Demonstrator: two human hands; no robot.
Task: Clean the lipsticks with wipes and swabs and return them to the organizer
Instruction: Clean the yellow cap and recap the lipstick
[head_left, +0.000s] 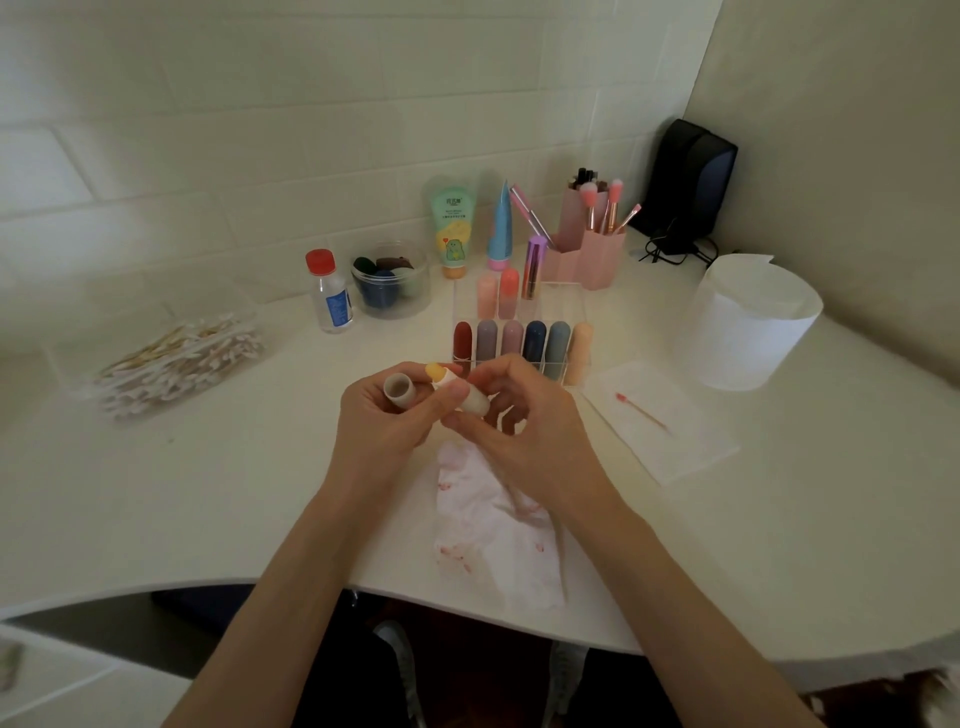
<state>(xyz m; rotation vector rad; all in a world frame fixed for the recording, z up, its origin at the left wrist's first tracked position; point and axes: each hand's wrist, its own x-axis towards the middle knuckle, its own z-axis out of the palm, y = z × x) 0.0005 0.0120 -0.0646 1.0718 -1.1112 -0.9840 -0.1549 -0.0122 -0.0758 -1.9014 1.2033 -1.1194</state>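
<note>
My left hand holds a beige lipstick cap, its open end facing up. My right hand grips the pale lipstick tube, and the left thumb rests on it too. Its yellow-orange bullet sticks out toward the upper left. Just behind my hands stands the clear organizer with several capped lipsticks in two rows. A wipe stained red lies on the table under my wrists. A used swab with a red tip lies on a clean wipe at the right.
A pile of cotton swabs sits at the left. A small clear bottle, a jar of sponges, two tubes, a pink brush holder and a wipe roll line the back. The table edge curves below.
</note>
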